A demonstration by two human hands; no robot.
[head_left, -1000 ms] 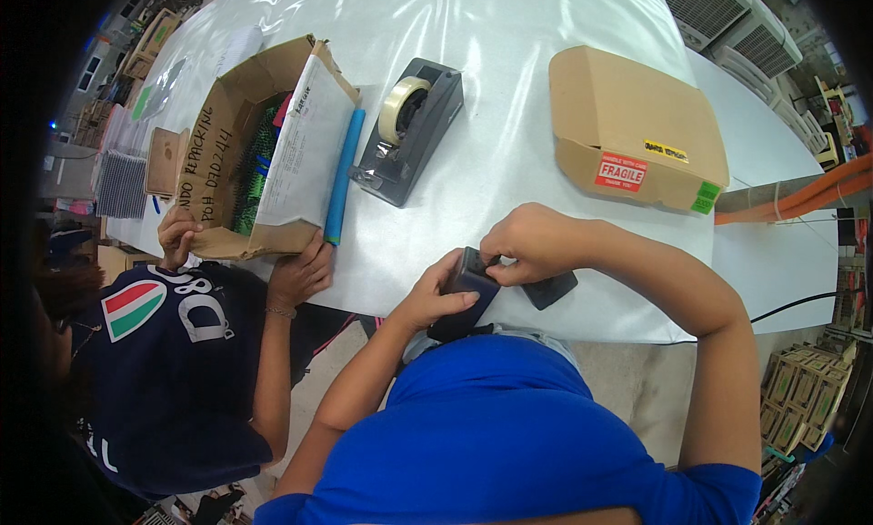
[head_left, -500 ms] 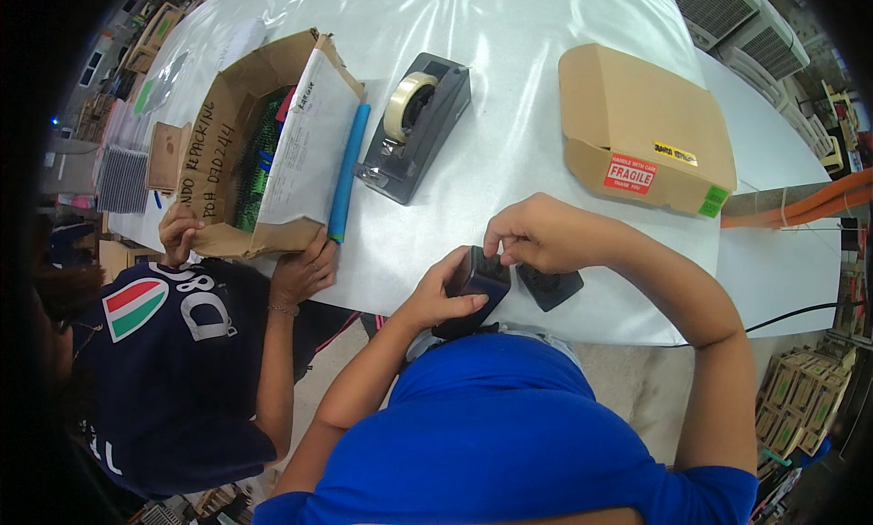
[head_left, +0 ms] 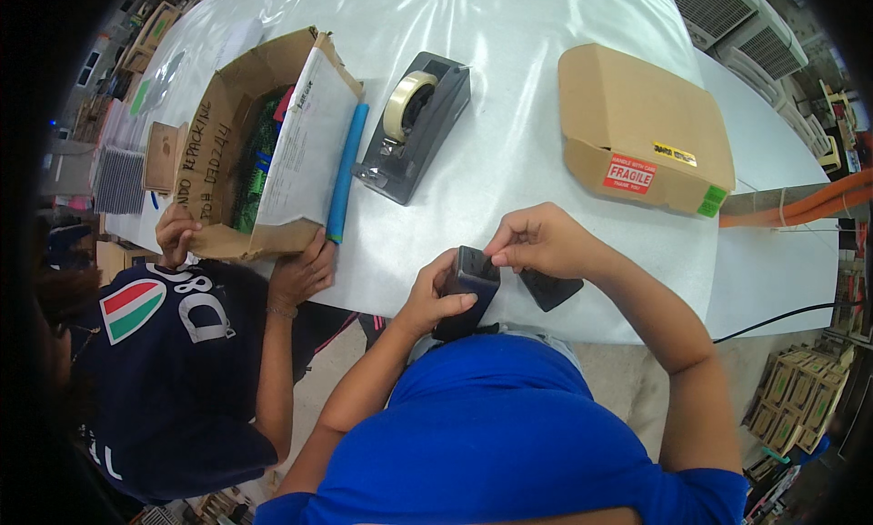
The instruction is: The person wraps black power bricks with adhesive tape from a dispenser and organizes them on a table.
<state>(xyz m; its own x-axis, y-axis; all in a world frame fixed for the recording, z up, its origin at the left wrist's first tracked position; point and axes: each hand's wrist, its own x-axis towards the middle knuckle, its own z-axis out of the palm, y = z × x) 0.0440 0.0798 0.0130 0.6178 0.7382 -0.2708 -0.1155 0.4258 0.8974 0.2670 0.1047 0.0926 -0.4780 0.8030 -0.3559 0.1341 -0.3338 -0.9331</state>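
Note:
My left hand (head_left: 435, 297) is wrapped round a dark, upright box-shaped case (head_left: 476, 288) at the table's near edge, thumb across its front. My right hand (head_left: 543, 241) is closed in a pinch at the case's top right corner. Whatever lies between those fingertips is too small to make out. Just right of the case, partly under my right hand, a flat black piece (head_left: 553, 292) with rounded corners rests on the white tabletop. Its upper part is hidden by the hand.
To the left, a co-worker's hands (head_left: 303, 272) hold an open cardboard carton (head_left: 223, 152) with green and red items inside. Beside it lie a blue tube (head_left: 348, 175) and a grey tape dispenser (head_left: 427, 147). A brown cardboard box (head_left: 646, 116) with a red label stands at the right.
My right hand has dropped slightly, its fingertips still at the top of the case. The right forearm has swung in a little toward my body. The left hand's grip looks the same.

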